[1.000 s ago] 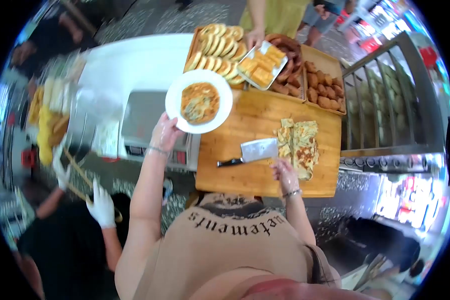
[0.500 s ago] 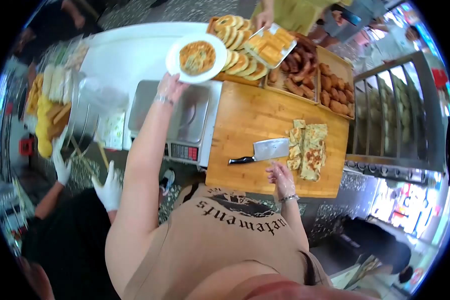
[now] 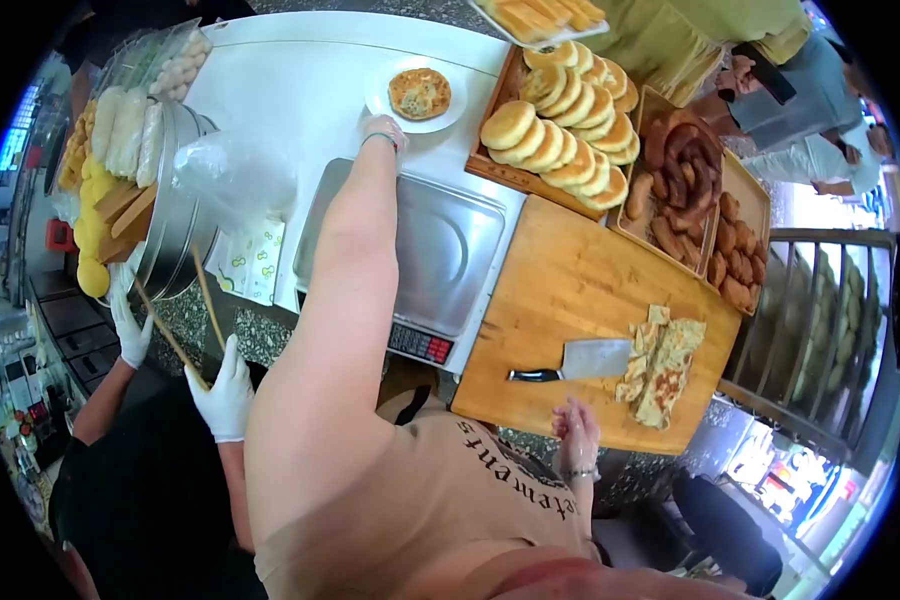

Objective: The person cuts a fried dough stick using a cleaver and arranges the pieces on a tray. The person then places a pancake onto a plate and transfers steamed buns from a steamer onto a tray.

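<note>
My left hand, in a clear glove, grips the near rim of a white plate at the back of the counter. A round browned flatbread lies on that plate. My right hand, also in a clear glove, hangs near the front edge of the wooden cutting board, holding nothing, its fingers loosely bent. A cleaver with a black handle lies flat on the board. Beside its blade is a flatbread, partly cut into small pieces.
A steel-topped scale stands left of the board. Behind are a wooden tray of round cakes and trays of sausages and brown fried pieces. On the left, a co-worker's white-gloved hand holds wooden sticks.
My left hand and the plate have moved farther from me, over the counter. The view has shifted left. The tray of yellow pieces has moved away with another person's hand.
</note>
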{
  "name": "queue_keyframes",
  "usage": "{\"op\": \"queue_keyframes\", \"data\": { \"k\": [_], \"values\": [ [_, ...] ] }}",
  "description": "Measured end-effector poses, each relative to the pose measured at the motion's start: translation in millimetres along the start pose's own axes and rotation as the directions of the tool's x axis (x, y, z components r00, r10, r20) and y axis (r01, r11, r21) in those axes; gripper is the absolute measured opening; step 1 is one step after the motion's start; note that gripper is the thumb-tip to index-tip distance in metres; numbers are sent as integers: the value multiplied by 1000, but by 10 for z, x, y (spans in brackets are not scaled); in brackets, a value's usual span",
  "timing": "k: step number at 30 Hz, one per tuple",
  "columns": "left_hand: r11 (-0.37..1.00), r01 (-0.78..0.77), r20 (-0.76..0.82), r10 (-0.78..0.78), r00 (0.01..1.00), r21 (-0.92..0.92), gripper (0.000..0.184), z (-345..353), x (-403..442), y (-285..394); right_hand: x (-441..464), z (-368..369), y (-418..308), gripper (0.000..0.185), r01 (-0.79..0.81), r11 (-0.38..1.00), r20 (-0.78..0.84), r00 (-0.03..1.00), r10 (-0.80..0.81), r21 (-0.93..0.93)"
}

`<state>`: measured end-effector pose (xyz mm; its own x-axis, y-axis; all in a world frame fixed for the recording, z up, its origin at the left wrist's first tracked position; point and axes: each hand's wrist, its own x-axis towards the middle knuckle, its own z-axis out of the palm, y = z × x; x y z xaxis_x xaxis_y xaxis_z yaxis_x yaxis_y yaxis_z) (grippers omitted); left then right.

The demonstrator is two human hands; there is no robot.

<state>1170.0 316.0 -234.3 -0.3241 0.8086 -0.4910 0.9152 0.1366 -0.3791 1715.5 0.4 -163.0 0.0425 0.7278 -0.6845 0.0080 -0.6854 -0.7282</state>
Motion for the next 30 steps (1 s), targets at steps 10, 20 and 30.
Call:
{"op": "queue_keyframes", "data": {
  "k": [10,20,30],
  "values": [
    [733,330,234,-235,943,-595,44,1162,1531,-430,154,432,-93,31,-57,998,-80,995,54,-32],
    [-57,-354,-209,-716,667,-934,48,-326,-1725,-159,-171,168,-497,33,239,965,161,962,-219,-112],
    [25,-316,-317,-76,945,-949,61,1055,-5365,1854,-453,-395,-834,32,534,805,566,759,-322,-259]
  ]
}}
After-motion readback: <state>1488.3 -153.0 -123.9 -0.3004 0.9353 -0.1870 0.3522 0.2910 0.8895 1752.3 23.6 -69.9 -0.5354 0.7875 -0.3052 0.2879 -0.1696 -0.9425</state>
